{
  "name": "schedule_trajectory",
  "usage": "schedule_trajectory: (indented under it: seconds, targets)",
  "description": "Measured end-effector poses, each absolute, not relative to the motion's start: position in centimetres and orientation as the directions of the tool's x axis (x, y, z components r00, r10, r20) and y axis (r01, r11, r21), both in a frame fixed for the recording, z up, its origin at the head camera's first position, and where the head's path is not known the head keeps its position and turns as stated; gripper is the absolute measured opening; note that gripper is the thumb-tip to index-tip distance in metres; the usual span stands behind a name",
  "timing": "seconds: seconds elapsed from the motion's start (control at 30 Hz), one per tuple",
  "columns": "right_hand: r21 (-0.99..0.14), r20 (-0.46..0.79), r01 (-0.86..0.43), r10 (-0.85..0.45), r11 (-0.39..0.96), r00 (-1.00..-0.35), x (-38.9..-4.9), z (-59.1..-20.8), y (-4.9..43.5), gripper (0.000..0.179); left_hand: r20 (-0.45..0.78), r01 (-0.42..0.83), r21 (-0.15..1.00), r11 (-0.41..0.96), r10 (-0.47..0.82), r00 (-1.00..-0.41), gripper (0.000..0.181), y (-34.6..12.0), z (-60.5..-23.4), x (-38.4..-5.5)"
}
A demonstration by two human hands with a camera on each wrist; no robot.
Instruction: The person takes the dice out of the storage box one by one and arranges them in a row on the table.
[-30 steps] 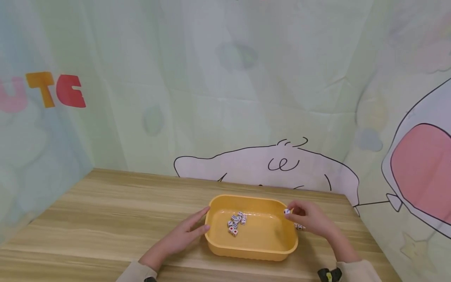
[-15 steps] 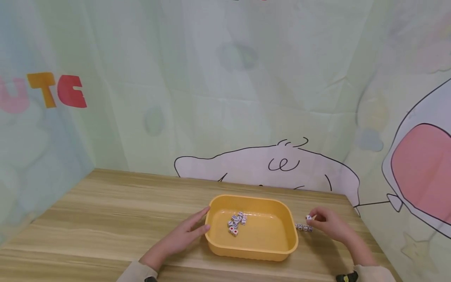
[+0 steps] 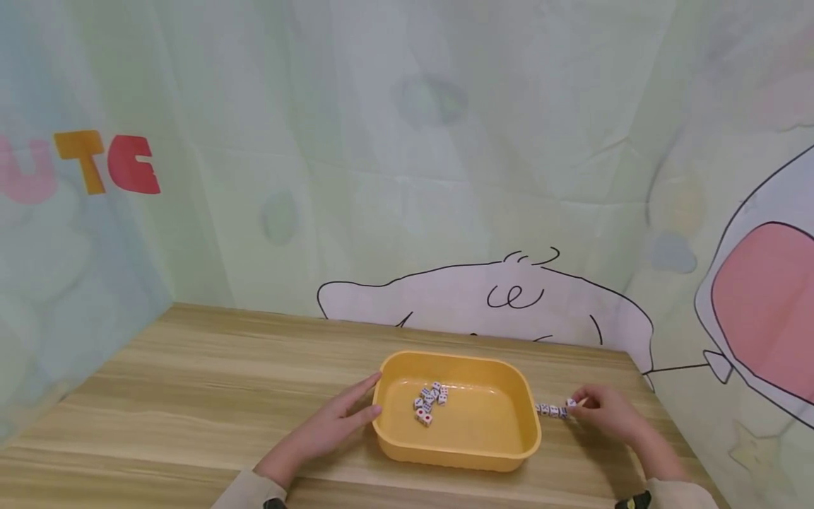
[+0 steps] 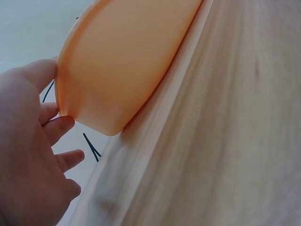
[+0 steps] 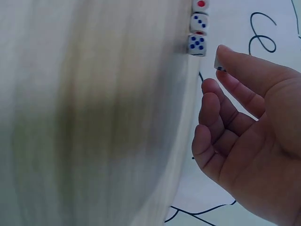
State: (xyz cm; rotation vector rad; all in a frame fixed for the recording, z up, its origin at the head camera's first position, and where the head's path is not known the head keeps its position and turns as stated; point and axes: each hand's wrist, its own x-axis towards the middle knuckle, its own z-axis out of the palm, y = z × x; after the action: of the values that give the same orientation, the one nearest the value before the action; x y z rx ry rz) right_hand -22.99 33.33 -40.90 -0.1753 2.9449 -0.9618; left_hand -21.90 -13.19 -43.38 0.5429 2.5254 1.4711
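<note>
My right hand (image 3: pixel 609 411) pinches a small white die (image 3: pixel 571 403) between thumb and finger, just past the right end of a short row of dice (image 3: pixel 550 411) on the table. In the right wrist view the held die (image 5: pixel 219 64) is mostly covered by the thumb, close to the row's end die (image 5: pixel 197 45) with blue pips. A yellow-orange plastic tray (image 3: pixel 454 457) stands left of the row, with several dice (image 3: pixel 429 404) clustered in its left half. My left hand (image 3: pixel 326 425) touches the tray's left end, fingers fairly straight; the left wrist view shows fingertips against its outer wall (image 4: pixel 117 66).
The wood-grain table (image 3: pixel 222 396) extends far to the left of the tray. A printed cloth (image 3: pixel 381 177) with cartoon drawings hangs behind and beside the table. The table's right edge runs close by my right forearm.
My right hand has carried a die from above the tray's right rim rightward, then down to the end of the row. The left hand and the tray have stayed in place.
</note>
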Motion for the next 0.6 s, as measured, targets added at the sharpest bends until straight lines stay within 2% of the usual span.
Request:
schedule_trajectory:
  seconds: [0.23,0.6]
  targets:
    - [-0.564,0.022,-0.115,-0.124,0.818,-0.992,-23.06,-41.58,33.79,0.016,0.053,0.241,0.867,0.436,0.401,-0.915,0.063,-13.12,-43.49,-22.00]
    - [-0.586,-0.036,-0.050,-0.087,0.809,-0.996,-23.13,-41.95,34.05,0.015,0.034,0.222,0.868,0.444,0.391,-0.920,0.063,-13.09,-43.39,-21.94]
